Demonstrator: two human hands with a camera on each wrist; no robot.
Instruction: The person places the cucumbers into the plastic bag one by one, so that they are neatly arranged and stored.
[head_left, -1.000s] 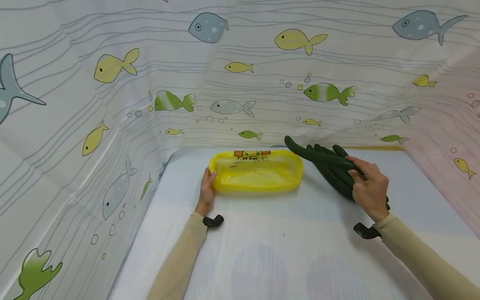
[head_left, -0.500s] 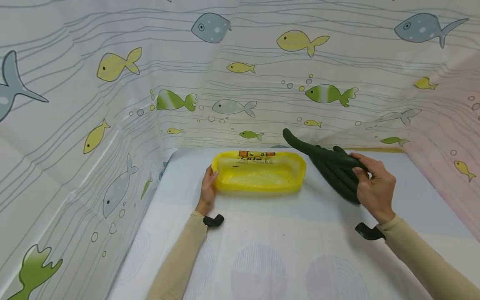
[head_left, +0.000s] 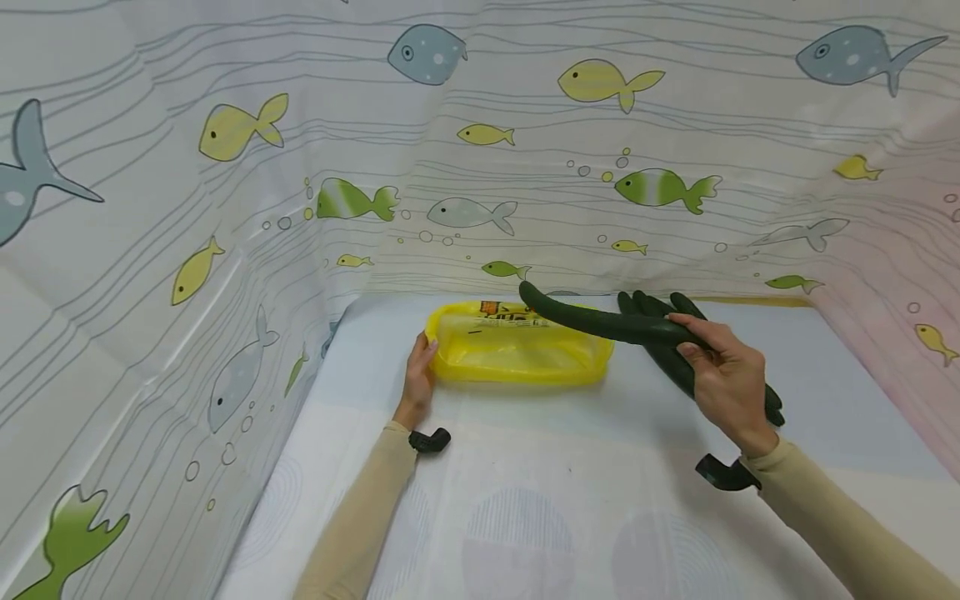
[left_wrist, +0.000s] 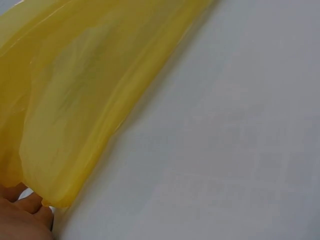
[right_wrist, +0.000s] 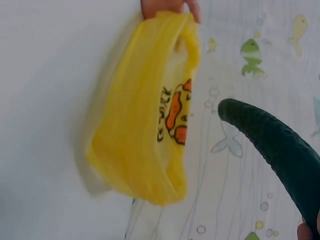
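Note:
A yellow plastic bag (head_left: pixel 517 372) with a printed cartoon stands on the table, its wide mouth held open. My left hand (head_left: pixel 417 379) grips its left rim, with the thumb on the edge. In my right hand (head_left: pixel 729 385) is a long, dark green cucumber (head_left: pixel 592 323), pinched near its right end between thumb and fingers. Its curved far tip hangs over the bag's right part in the head view. The right wrist view shows the cucumber (right_wrist: pixel 272 137) apart from the bag (right_wrist: pixel 130 125). Behind my right hand lie several more cucumbers (head_left: pixel 667 362), partly hidden.
A pale table (head_left: pixel 510 467) with faint printed circles stretches toward me. Sheeting with drawn fish (head_left: pixel 420 125) walls the back and left sides, and a pinkish panel (head_left: pixel 900 275) stands at the right. Each wrist wears a black camera mount (head_left: pixel 430 441).
My right hand first lifts the cucumber slightly off the pile, then carries it left until its tip is over the bag. My left hand keeps its grip on the bag's rim.

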